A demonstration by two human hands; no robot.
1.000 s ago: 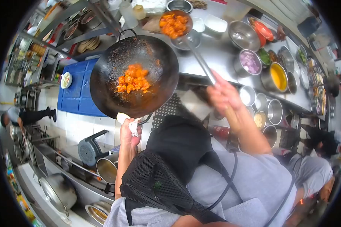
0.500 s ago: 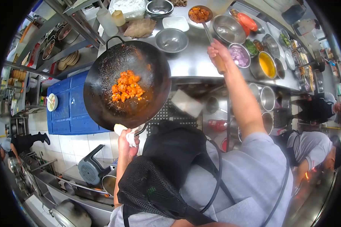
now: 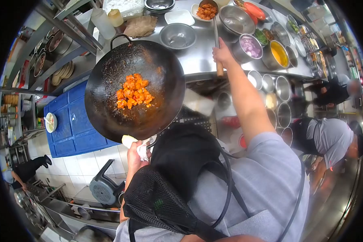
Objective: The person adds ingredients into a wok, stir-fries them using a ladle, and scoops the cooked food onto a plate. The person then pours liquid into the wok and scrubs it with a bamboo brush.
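Note:
My left hand is closed around the near handle of a large black wok, with a white cloth bunched between palm and metal. Glossy orange-red food pieces lie in the middle of the wok. My right arm reaches across the steel counter, and my right hand grips the wooden handle of a long ladle. The ladle's head is tipped at a white bowl, where more of the same orange pieces sit. How many remain in the ladle is hard to see.
Steel bowls, a pot of chopped onion and a pot of yellow liquid stand on the counter. A blue chest is left of the wok. At right, another person bends over; others are farther off.
The ladle has tilted over the white bowl, and orange pieces now show in the bowl. My view has shifted slightly. The left hand still holds the wok.

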